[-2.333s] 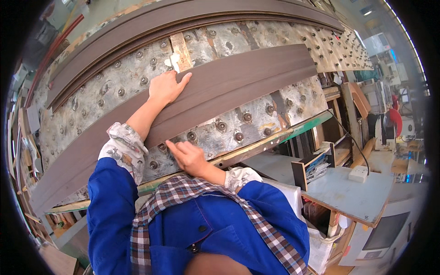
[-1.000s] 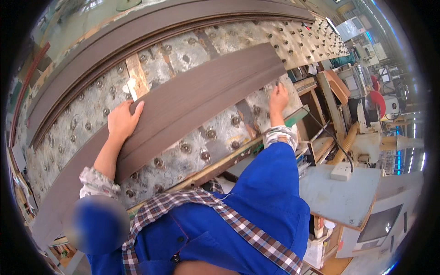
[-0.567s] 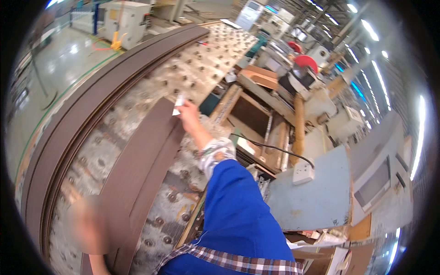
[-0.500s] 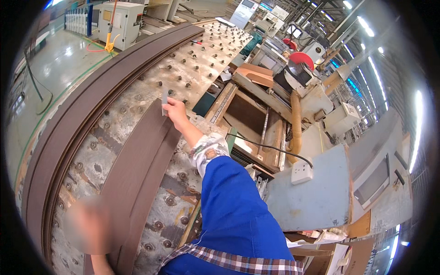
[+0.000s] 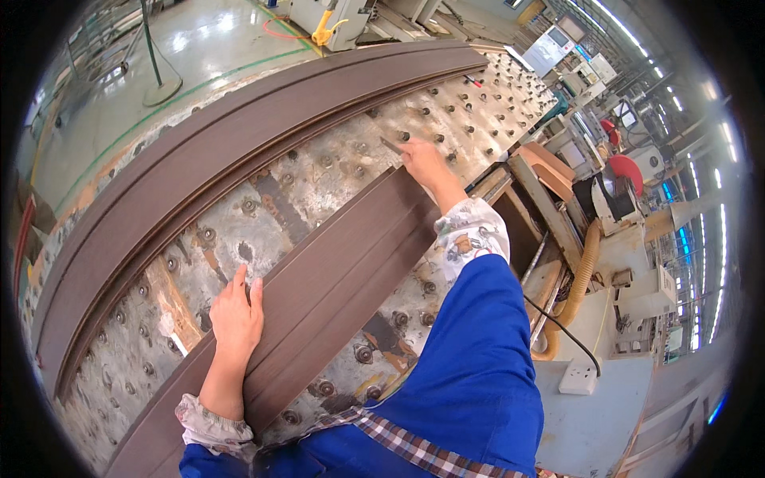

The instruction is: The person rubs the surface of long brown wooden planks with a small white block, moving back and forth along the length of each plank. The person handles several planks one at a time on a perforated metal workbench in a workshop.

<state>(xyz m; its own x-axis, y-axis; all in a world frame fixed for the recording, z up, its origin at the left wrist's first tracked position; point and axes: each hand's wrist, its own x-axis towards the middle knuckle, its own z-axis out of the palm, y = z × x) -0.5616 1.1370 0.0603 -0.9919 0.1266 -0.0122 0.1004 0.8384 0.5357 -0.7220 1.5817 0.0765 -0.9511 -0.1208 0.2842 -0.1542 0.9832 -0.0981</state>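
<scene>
A long dark brown board (image 5: 335, 279) lies diagonally across a worn metal bench top (image 5: 307, 195) studded with small bolt-like fittings. My left hand (image 5: 239, 315) rests on the board's far long edge, fingers and thumb apart, touching it. My right hand (image 5: 430, 171) holds a thin flat metal piece (image 5: 392, 147) over the board's far right end, its fingers closed round the piece. Behind, a second brown length (image 5: 231, 135), grooved along its edge, lies along the back of the bench.
A grey floor (image 5: 191, 48) with a green line and a yellow fitting (image 5: 325, 32) lie beyond the bench. At right are wooden frames, a yellow ribbed hose (image 5: 582, 279), a red round part (image 5: 625, 171) and a socket block (image 5: 578, 378) on a pale blue surface.
Since the earliest view, my right hand has gone from the near edge to the far right end and taken hold of the metal piece. My view has also swung round.
</scene>
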